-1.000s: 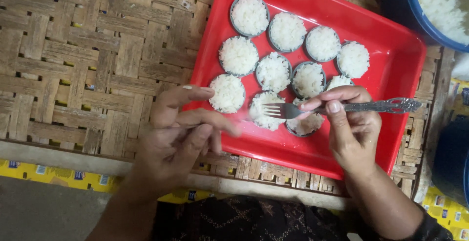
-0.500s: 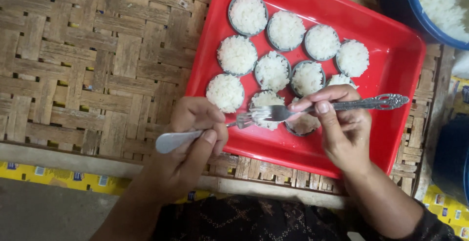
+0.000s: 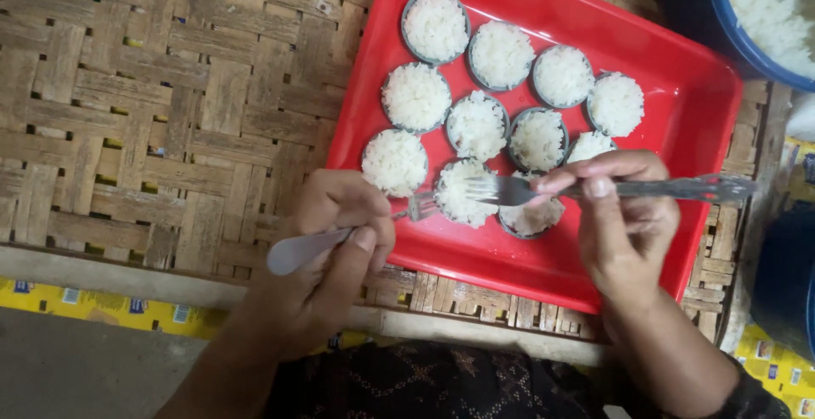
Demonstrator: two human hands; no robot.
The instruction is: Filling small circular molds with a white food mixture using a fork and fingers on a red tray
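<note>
A red plastic tray (image 3: pixel 679 105) lies on a woven bamboo surface and holds several small round cups (image 3: pixel 501 54) filled with white rice. My left hand (image 3: pixel 340 241) grips a fork with a plain flat handle (image 3: pixel 297 251), its tines touching the near rice cup (image 3: pixel 458 191). My right hand (image 3: pixel 620 224) holds a second metal fork (image 3: pixel 679 188) with an ornate handle, lying level, its tines over the same cup. Another rice cup (image 3: pixel 531 217) sits partly hidden under my right fingers.
A blue bowl (image 3: pixel 764 11) of white rice stands at the top right, beyond the tray. The woven bamboo mat (image 3: pixel 153 105) spreads to the left. A yellow printed strip (image 3: pixel 93 304) runs along the near edge. Something dark blue (image 3: pixel 785 275) sits at the right.
My left hand, empty and spread one second ago, has closed on a fork and brought its tines to the near rice cup. My right hand has barely moved.
</note>
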